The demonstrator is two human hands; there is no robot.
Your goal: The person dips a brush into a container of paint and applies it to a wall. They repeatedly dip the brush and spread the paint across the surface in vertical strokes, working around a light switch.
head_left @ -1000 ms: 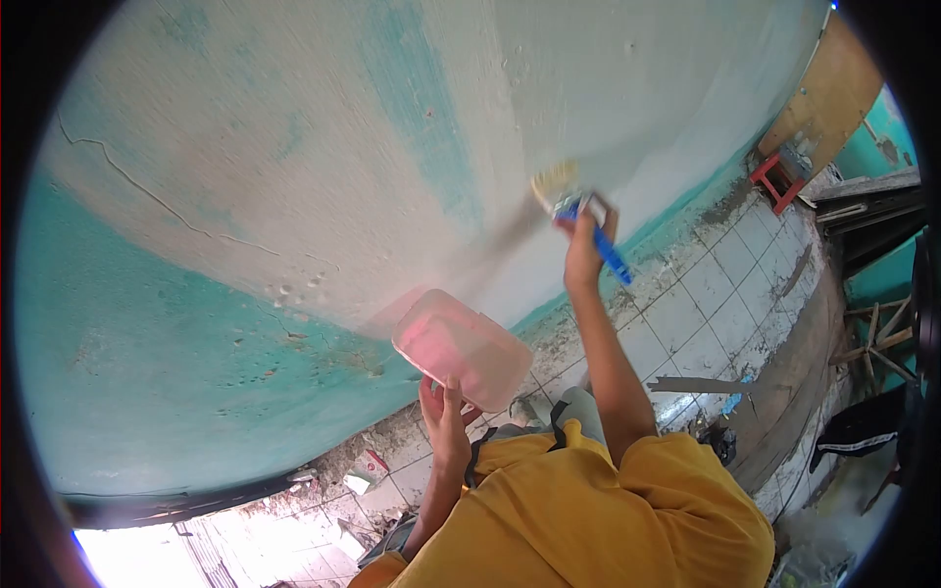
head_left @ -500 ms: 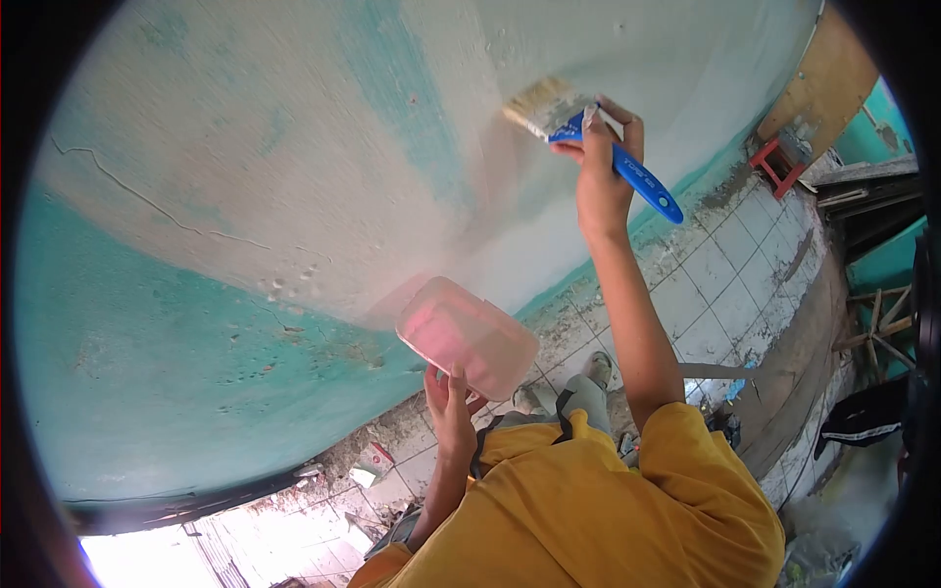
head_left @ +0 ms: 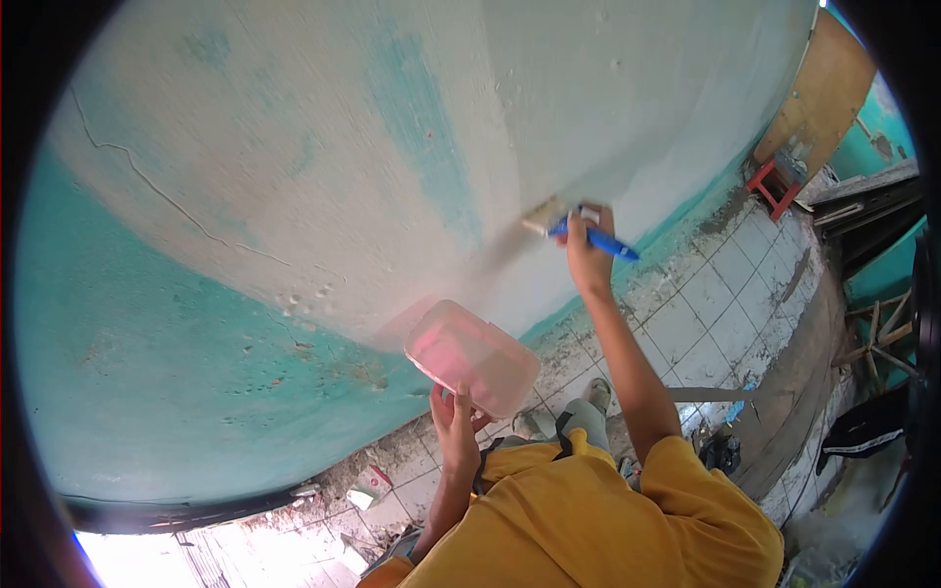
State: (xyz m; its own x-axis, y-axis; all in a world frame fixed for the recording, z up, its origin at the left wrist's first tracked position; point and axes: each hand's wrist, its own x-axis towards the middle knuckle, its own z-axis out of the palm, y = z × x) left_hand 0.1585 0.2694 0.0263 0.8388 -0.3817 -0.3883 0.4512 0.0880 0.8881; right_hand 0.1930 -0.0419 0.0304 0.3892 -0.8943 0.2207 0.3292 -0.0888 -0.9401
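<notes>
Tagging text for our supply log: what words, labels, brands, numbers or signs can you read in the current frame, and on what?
No text is readable.
Brush: handle blurred, any print unreadable.
Black cloth: pale strip, any lettering too small to read.
Red-and-white scrap on the floor: too small to read.
Tub: no lettering visible.

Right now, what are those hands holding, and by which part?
The right hand grips a paintbrush by its blue handle; the left holds a pink container by its near edge.
</notes>
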